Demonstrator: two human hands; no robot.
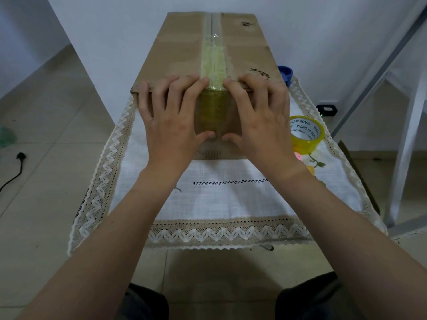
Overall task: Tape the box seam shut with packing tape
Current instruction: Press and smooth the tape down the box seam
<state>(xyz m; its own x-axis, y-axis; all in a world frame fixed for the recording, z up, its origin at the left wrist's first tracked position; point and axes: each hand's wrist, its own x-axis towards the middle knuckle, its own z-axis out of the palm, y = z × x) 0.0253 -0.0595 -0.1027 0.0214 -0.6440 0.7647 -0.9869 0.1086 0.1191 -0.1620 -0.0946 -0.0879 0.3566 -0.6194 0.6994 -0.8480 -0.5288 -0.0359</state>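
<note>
My left hand (171, 116) and right hand (258, 114) pressed flat, unclenched, on the brown cardboard box (184, 49); its yellowish tape strip (212, 63) appeared nearly complete.

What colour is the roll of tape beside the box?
Yellow, with a white inner ring bearing printed text; the tape roll shows in the head view.

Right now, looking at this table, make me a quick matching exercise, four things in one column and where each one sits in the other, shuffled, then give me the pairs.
Things:
1. tape roll
2. tape strip
3. left hand
4. blue object

Places:
A. along the seam on top of the box
B. behind the box's right far side, partly hidden
C. on the tablecloth, right of the box
D. pressed on the box's near end, left of the tape

Pairs: 1-C, 2-A, 3-D, 4-B
</note>
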